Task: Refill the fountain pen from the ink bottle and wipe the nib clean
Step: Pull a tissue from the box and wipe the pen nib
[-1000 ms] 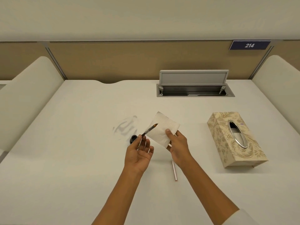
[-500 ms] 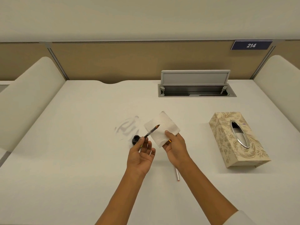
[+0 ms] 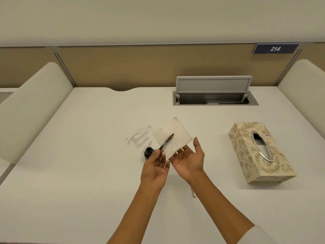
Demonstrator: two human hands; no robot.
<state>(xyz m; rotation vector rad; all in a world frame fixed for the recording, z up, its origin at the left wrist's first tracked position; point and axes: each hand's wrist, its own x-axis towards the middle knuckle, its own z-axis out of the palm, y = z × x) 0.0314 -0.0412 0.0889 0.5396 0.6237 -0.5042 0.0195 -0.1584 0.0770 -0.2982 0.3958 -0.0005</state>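
My left hand (image 3: 155,169) pinches the dark fountain pen (image 3: 166,141) near its back end, nib pointing up and right over a white tissue (image 3: 173,138). The tissue lies across the fingers of my right hand (image 3: 189,158), which is palm up with the thumb spread away from the paper. The nib sits over the middle of the tissue. A small black ink bottle (image 3: 148,152) stands uncapped on the desk just left of my left hand. The pen's cap or barrel (image 3: 193,194) lies on the desk, mostly hidden under my right wrist.
A patterned tissue box (image 3: 260,152) sits on the right of the white desk (image 3: 79,155). An open cable hatch (image 3: 214,92) is set into the desk at the back. Padded dividers flank both sides. A smudged mark (image 3: 139,138) shows beside the bottle.
My right thumb has lifted off the tissue and the hand has turned palm up, so the tissue now lies on the fingers. The pen nib moved further over the tissue.
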